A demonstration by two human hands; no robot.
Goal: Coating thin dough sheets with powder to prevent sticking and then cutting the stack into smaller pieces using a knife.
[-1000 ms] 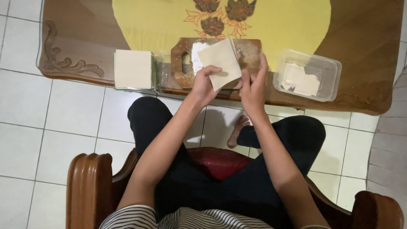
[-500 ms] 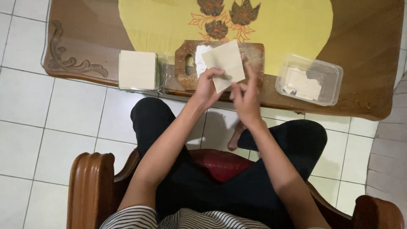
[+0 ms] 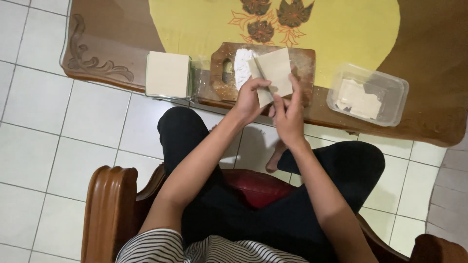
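Chair arm: a carved wooden armrest [image 3: 109, 204] at the lower left, part of the seat the person sits in, over pale floor tiles [image 3: 44, 141].
Surface: a dark wooden surface [image 3: 112, 29] with a carved corner, and a yellow cloth [image 3: 341, 34] with brown leaf shapes lying across its middle.
Wrapper stack: a neat square stack of pale wrappers [image 3: 168, 74] sits near the front edge of the surface, just beside the left end of the board.
Board: a wooden cutting board [image 3: 219, 87] with a handle slot, lying at the front edge, with a white floury patch [image 3: 242, 65] on it.
Left hand: the left hand [image 3: 251, 100] is raised over the board, its grip pinching the lower left edge of a single wrapper between thumb and fingers.
Wrapper: one pale square wrapper [image 3: 275, 70] is held up off the board, tilted, between the two hands and above the floury patch.
Right hand: the right hand [image 3: 290, 114] is just beside the left, its grip closed on the wrapper's lower right edge, fingertips touching the sheet.
Container: a clear plastic container [image 3: 397, 92] stands on the surface well to the right of the board, with pale folded pieces [image 3: 360, 99] inside.
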